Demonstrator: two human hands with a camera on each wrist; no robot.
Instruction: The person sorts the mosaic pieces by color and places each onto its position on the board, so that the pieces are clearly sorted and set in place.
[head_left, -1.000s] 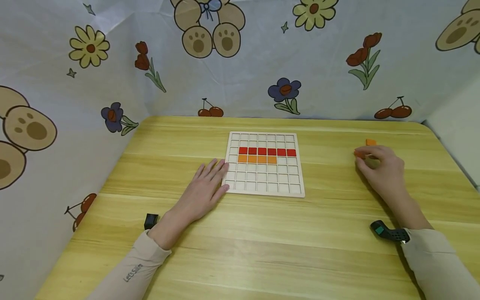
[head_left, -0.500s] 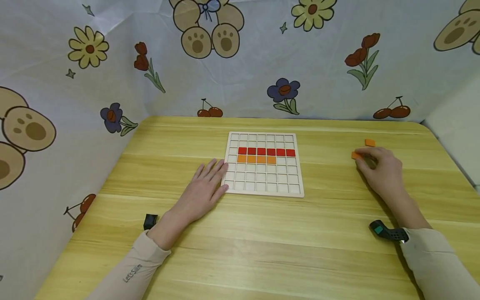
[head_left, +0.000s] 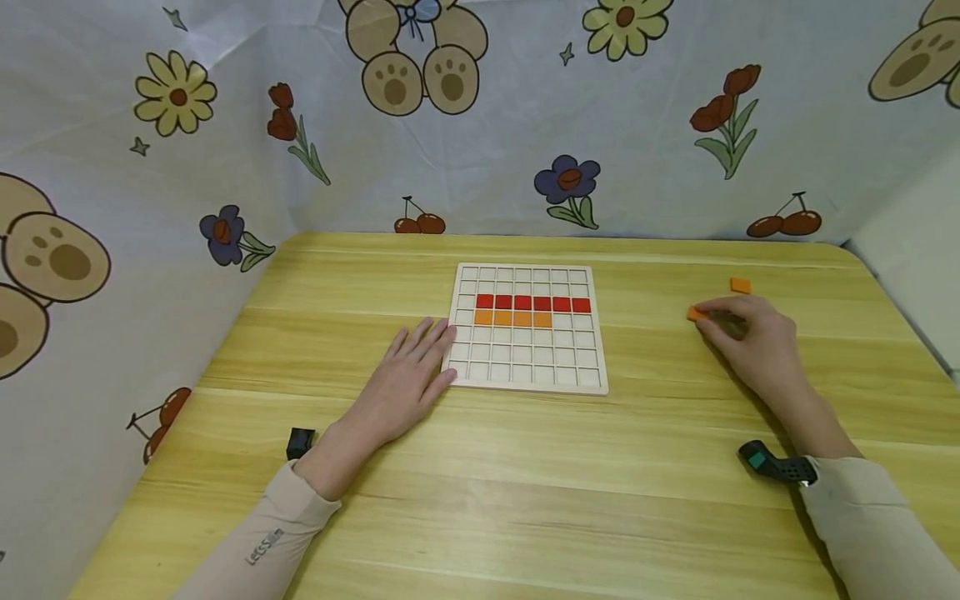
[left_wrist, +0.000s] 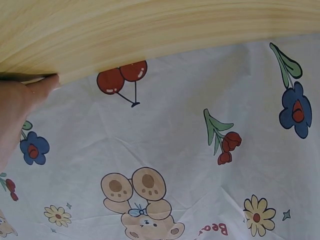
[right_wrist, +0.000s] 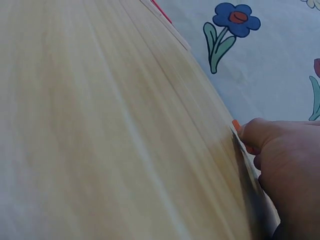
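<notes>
A white square grid board lies mid-table in the head view. One of its rows holds several red tiles, and the row below has several orange tiles. My left hand rests flat with spread fingers, fingertips and thumb at the board's left edge. To the right, my right hand pinches an orange tile between thumb and index finger, low over the table. The right wrist view shows that pinched tile partly hidden by the fingers. Another orange tile lies just behind the right hand.
The light wooden table carries the board and tiles. Behind it and at the left hangs a white cloth printed with bears and flowers. Dark straps with small devices sit at the left wrist and the right wrist.
My right hand has moved a little to the left with the pinched orange tile, away from the other loose tile. The left hand and the board have stayed in place.
</notes>
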